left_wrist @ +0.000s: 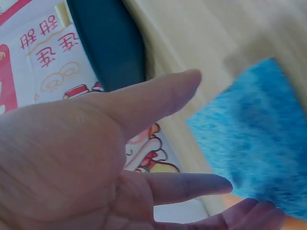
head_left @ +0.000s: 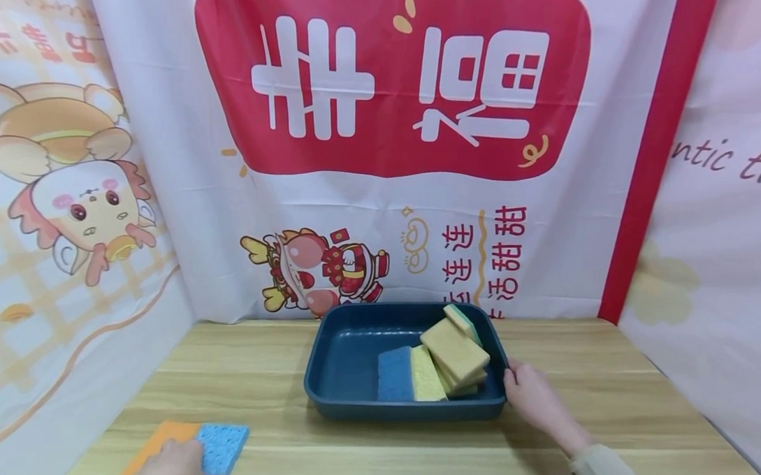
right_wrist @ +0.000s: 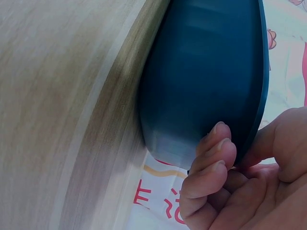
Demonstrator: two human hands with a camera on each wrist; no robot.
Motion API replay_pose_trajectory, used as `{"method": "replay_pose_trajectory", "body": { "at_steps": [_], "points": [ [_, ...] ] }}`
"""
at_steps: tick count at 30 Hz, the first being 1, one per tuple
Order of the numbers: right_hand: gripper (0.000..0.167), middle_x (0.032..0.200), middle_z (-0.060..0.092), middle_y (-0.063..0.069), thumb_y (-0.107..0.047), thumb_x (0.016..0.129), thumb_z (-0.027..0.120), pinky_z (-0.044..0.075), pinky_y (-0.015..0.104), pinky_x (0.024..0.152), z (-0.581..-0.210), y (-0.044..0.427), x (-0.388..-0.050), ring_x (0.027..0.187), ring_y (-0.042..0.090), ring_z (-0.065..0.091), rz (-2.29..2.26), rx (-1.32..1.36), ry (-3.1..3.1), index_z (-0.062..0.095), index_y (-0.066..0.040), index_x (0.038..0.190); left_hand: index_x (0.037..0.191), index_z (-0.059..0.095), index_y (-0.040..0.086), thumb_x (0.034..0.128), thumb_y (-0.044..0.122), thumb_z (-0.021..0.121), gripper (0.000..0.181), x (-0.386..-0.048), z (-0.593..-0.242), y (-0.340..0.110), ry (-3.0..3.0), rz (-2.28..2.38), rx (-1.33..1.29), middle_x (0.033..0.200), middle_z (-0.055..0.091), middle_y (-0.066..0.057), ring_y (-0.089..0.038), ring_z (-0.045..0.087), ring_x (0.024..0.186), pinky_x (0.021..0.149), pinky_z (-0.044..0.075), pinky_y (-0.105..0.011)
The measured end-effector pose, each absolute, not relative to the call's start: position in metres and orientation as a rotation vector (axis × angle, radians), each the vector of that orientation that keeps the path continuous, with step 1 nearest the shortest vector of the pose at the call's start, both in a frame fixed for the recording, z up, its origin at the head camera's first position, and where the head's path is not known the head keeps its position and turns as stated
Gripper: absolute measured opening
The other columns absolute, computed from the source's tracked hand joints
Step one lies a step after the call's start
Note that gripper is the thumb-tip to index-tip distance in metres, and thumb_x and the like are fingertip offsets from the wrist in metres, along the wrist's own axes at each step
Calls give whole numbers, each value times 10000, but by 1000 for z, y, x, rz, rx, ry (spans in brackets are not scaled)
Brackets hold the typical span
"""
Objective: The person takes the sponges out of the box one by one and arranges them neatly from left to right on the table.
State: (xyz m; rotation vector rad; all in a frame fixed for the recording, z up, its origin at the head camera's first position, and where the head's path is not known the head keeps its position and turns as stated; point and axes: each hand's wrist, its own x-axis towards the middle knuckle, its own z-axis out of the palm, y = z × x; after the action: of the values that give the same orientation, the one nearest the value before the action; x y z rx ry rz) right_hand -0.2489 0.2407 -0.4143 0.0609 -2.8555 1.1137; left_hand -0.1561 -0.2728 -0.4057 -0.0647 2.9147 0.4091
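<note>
My left hand (head_left: pixel 174 468) is at the near left, beside a light blue sponge (head_left: pixel 222 446) that lies on an orange cloth-like piece (head_left: pixel 167 435). In the left wrist view the thumb stands apart from extended fingers, whose tips reach the edge of the blue sponge (left_wrist: pixel 254 139); nothing is between thumb and fingers. My right hand (head_left: pixel 537 407) grips the right end of a dark blue rectangular bin (head_left: pixel 408 410), fingers curled against its outer wall (right_wrist: pixel 201 81) and the thumb at the rim. Inside the bin's right half are a blue sponge (head_left: pixel 394 375), a yellow sponge (head_left: pixel 428 375) and several stacked beige sponges (head_left: pixel 455 347).
A wood-grain table (head_left: pixel 253 382) carries everything. The bin stands near the back edge, before a hanging white and red cloth (head_left: pixel 379 209). Printed cloths hang on the left (head_left: pixel 59 228) and right sides (head_left: pixel 714 254).
</note>
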Motion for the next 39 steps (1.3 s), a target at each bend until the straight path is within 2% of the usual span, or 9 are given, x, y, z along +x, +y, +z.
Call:
{"method": "replay_pose_trajectory", "body": {
  "at_steps": [4, 6, 10, 14, 18, 22, 28, 33, 39],
  "points": [
    [294, 622, 494, 65, -79, 1014, 406, 402, 285, 432, -415, 241, -251, 488, 176, 470, 1128, 58, -2846, 618, 81, 1140, 719, 537, 43, 843, 377, 748, 414, -165, -394, -258, 3026, 423, 70, 649, 480, -39, -198, 470, 583, 564, 444, -383],
    [285, 619, 490, 62, -76, 1011, 410, 402, 287, 432, -416, 242, -252, 489, 174, 469, 1124, 69, -2836, 624, 76, 1123, 789, 591, 5, 867, 382, 720, 406, -172, -385, -246, 3057, 434, 114, 714, 549, -74, -241, 535, 639, 604, 483, -427],
    [268, 611, 484, 55, -78, 1009, 416, 399, 287, 428, -417, 241, -252, 487, 168, 466, 1113, 70, -2823, 633, 61, 1081, 1047, 653, -72, 882, 376, 692, 479, -186, -367, -212, 3111, 484, 156, 958, 638, -201, -343, 624, 864, 746, 514, -552],
    [283, 610, 487, 55, -79, 1010, 412, 397, 289, 425, -416, 240, -250, 482, 170, 466, 1119, 64, -2822, 626, 70, 1120, 1107, 661, -77, 883, 308, 699, 447, -196, -356, -175, 3176, 575, 216, 1025, 625, -238, -303, 625, 864, 741, 538, -532],
    [284, 611, 490, 57, -70, 1008, 411, 396, 287, 420, -415, 240, -248, 481, 172, 468, 1116, 70, -2818, 621, 79, 1127, 1268, 570, -99, 903, 335, 703, 583, -205, -353, -145, 3203, 627, 277, 1188, 569, -306, -368, 610, 997, 824, 514, -561],
    [276, 617, 494, 58, -69, 1011, 407, 401, 288, 422, -414, 240, -248, 487, 173, 474, 1127, 58, -2822, 621, 73, 1113, 1404, 425, -95, 901, 415, 695, 766, -215, -358, -120, 3200, 687, 292, 1341, 463, -330, -441, 502, 1188, 935, 437, -592],
    [257, 622, 496, 59, -76, 1012, 407, 405, 290, 429, -415, 240, -250, 493, 171, 476, 1127, 40, -2831, 629, 48, 1050, 1457, 366, -53, 834, 542, 715, 929, -231, -369, -93, 3157, 751, 316, 1348, 415, -294, -447, 455, 1167, 939, 431, -598],
    [259, 626, 499, 64, -68, 1011, 406, 409, 287, 432, -414, 240, -250, 494, 173, 479, 1138, 33, -2844, 629, 57, 1053, 1496, 322, 3, 770, 620, 735, 1038, -243, -370, -73, 3086, 776, 287, 1387, 365, -301, -493, 392, 1238, 938, 405, -642],
    [269, 624, 495, 65, -62, 1010, 409, 408, 286, 427, -414, 241, -250, 488, 171, 475, 1125, 41, -2844, 623, 79, 1092, 1478, 273, -87, 752, 625, 747, 1121, -257, -369, -53, 3009, 751, 247, 1419, 343, -326, -509, 358, 1271, 978, 356, -656]
  ]
}}
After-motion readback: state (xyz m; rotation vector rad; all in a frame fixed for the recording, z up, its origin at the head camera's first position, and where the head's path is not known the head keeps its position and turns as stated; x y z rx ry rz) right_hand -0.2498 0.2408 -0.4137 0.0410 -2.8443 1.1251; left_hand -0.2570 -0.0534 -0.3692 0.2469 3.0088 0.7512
